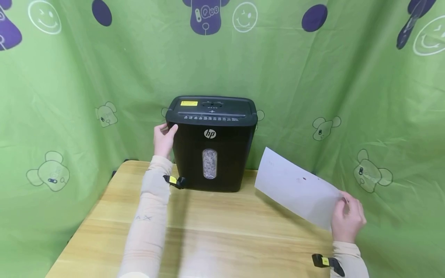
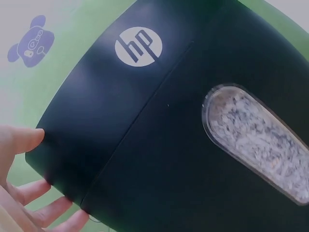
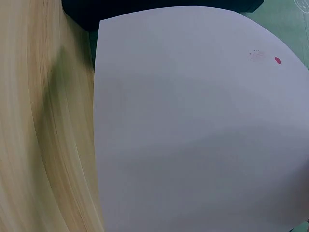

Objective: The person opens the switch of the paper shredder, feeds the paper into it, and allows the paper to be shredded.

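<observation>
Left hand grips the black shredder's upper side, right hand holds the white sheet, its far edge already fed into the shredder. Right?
Not quite: the white sheet isn't fed in; the head view shows it apart from the black shredder, off to the right. The left hand grips the shredder's upper side and the right hand holds the sheet.

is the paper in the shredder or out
Out: the right hand holds the paper to the right of the shredder, with a gap between them in the head view.
</observation>
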A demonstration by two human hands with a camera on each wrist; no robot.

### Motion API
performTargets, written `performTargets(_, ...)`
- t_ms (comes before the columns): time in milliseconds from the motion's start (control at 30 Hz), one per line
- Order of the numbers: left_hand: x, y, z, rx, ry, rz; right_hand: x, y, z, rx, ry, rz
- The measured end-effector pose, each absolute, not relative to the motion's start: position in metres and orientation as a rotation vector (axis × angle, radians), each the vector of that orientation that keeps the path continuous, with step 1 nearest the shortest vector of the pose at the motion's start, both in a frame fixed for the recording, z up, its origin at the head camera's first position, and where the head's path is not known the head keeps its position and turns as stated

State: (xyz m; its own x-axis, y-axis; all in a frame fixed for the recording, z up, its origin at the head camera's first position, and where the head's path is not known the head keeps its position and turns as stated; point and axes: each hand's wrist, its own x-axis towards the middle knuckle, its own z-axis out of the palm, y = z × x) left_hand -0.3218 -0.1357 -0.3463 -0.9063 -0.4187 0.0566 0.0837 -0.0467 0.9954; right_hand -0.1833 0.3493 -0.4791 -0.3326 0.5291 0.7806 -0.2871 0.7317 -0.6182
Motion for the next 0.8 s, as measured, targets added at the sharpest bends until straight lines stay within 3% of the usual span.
performTargets(800, -0.286, -0.132, -0.381, 0.133, -1.913, -1.877, -0.189, 0.33, -0.455, 0.01, -1.687, 0.798)
